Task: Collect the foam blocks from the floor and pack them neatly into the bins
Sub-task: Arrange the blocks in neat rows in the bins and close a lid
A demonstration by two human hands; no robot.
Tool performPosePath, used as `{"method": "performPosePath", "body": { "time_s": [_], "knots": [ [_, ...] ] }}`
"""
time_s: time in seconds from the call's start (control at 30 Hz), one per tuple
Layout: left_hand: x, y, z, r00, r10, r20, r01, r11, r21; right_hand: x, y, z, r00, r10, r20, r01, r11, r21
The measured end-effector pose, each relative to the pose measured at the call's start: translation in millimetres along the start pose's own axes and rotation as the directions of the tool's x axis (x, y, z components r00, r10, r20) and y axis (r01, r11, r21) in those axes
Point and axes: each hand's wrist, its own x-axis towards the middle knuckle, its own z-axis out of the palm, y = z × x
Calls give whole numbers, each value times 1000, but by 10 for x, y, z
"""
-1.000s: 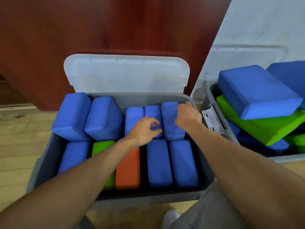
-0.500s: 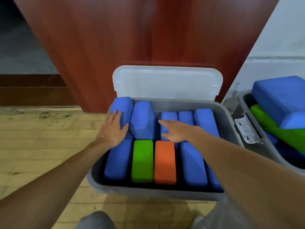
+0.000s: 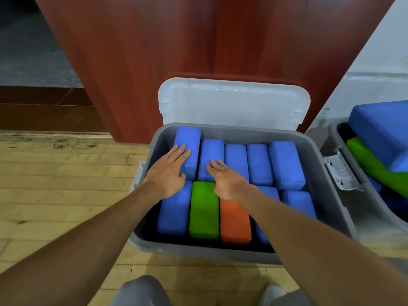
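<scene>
Landmark: grey plastic bin [image 3: 318,173], standing on the pale wooden plank floor [image 3: 66,173].
Lid: translucent white plastic lid [image 3: 231,104], upright behind the bin's far rim, against a red-brown wood panel [image 3: 176,40].
Task items: rectangular foam blocks packed inside the bin in two rows.
Far row: five blue blocks side by side; the tall leftmost blue foam block [image 3: 188,138] rises above its neighbour, the second blue foam block [image 3: 212,149].
Near row: blue foam block at the near left [image 3: 174,215], then green foam block [image 3: 204,210], then orange foam block [image 3: 235,221]; the two blue blocks to their right are partly hidden by the right forearm.
Left hand [image 3: 166,173]: fingers straight and released, lying flat on the tall leftmost blue foam block; it covers the block's lower part.
Right hand [image 3: 225,180]: fingers extended and relaxed, tips resting on the second blue foam block; nothing grasped.
Right of bin: second grey bin [image 3: 335,133], cut off by the frame edge, holding a large blue block [image 3: 379,129] over a green one [image 3: 375,164]; contents beneath are too dark to make out.
</scene>
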Motion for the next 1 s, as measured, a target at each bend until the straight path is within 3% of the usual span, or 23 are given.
{"method": "performPosePath", "body": {
  "time_s": [0.3, 0.47, 0.7, 0.87, 1.0],
  "knots": [
    [69, -20, 134, 1000, -23, 9, 22, 998, 66, 106, 51, 69, 999, 25, 35, -25, 1000, 9],
    [105, 86, 90, 998, -43, 46, 35, 986, 161, 71, 137, -38, 997, 1, 83, -18, 978, 207],
    [34, 191, 70, 995, -68, 75, 54, 984, 172, -68, 127, 15, 981, 146, -130, -86, 919, 385],
    [-169, -82, 36, 995, -56, 81, 45, 991, 126, 46, 50, 14, 989, 42, -142, -15, 982, 189],
    [-199, -30, 183, 988, -53, 145, 47, 998, 40, 128, -83, 10, 998, -18, -64, 30, 982, 187]
  ]
}}
